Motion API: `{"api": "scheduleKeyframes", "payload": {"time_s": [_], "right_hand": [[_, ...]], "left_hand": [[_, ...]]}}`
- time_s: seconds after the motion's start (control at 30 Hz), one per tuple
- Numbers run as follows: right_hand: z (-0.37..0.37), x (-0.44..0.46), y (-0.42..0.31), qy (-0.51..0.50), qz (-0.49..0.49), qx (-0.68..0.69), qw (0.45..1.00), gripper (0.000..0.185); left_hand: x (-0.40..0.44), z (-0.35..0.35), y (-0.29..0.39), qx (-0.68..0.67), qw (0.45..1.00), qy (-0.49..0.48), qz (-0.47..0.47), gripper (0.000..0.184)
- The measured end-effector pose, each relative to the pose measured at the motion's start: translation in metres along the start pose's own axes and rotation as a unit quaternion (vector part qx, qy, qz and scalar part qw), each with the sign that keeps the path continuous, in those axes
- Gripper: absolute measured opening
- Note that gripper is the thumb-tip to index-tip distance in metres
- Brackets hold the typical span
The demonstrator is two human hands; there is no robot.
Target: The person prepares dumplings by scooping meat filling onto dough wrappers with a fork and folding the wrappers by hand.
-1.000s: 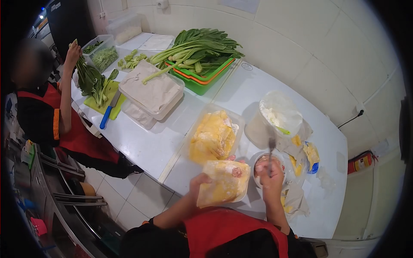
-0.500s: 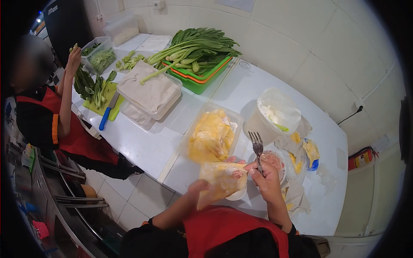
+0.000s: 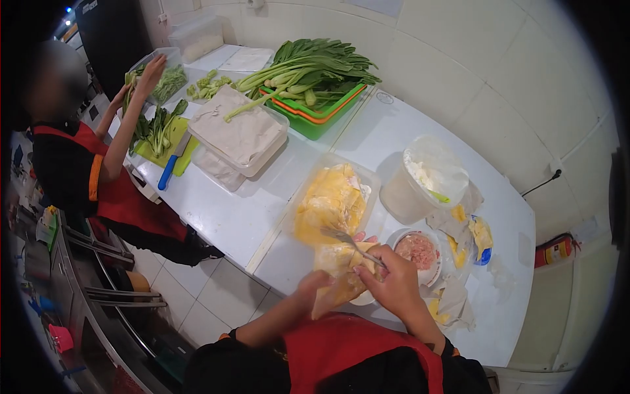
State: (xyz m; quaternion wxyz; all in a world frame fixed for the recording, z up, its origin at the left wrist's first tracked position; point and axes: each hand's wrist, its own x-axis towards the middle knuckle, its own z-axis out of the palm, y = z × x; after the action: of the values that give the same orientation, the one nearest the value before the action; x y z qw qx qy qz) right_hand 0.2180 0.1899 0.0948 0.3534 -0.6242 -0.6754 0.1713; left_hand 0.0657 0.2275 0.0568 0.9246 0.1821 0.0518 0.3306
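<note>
My left hand (image 3: 312,287), slightly blurred, holds a thin yellow dough wrapper (image 3: 333,259) from beneath, with fingertips showing past its far edge. In my right hand (image 3: 396,279) is a metal fork (image 3: 346,239), its tines pointing left above the wrapper. The fingers of that hand also touch the wrapper's right side, where a fold hides any filling. Just right of them sits a bowl (image 3: 438,272) of pinkish minced meat (image 3: 417,251). Beyond the wrapper stands a clear container (image 3: 375,190) with a stack of yellow wrappers (image 3: 331,203).
A white tub (image 3: 401,194) and torn packaging (image 3: 481,240) stand to the right. Farther left are a paper-topped container (image 3: 239,134), green baskets (image 3: 315,128) of leafy greens (image 3: 318,62) and a knife (image 3: 172,164). A co-worker (image 3: 125,174) handles greens beside a cutting board (image 3: 187,156).
The fork has tipped from upright to lying leftward over the wrapper. The wrapper's right part is now folded, and meat on it no longer shows. The co-worker's hands have lowered.
</note>
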Motion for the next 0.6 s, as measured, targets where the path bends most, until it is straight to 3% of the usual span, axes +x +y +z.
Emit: {"api": "scheduleKeyframes", "payload": {"time_s": [0.03,0.13,0.23,0.33,0.43,0.6], "right_hand": [[0.005,-0.001,0.0,0.034,-0.048,-0.035,0.998,0.021],[0.011,-0.001,0.001,0.04,-0.059,-0.046,0.996,0.021],[0.006,0.006,0.009,-0.025,-0.048,-0.017,0.998,0.019],[-0.002,0.009,0.025,-0.171,0.168,0.169,0.956,0.02],[-0.001,0.014,0.023,-0.166,0.179,0.3,0.922,0.02],[0.013,0.012,0.038,-0.194,0.199,0.266,0.923,0.021]], "left_hand": [[-0.003,0.005,0.002,-0.009,1.0,0.025,-0.009,0.093],[-0.006,0.006,0.002,-0.02,0.997,0.072,-0.022,0.091],[-0.007,-0.009,-0.001,0.017,0.992,0.11,-0.064,0.082],[-0.01,-0.039,-0.004,0.073,0.978,0.153,-0.12,0.071],[-0.01,-0.048,-0.006,0.075,0.975,0.164,-0.133,0.062],[-0.01,-0.046,-0.01,0.044,0.98,0.156,-0.118,0.059]]}}
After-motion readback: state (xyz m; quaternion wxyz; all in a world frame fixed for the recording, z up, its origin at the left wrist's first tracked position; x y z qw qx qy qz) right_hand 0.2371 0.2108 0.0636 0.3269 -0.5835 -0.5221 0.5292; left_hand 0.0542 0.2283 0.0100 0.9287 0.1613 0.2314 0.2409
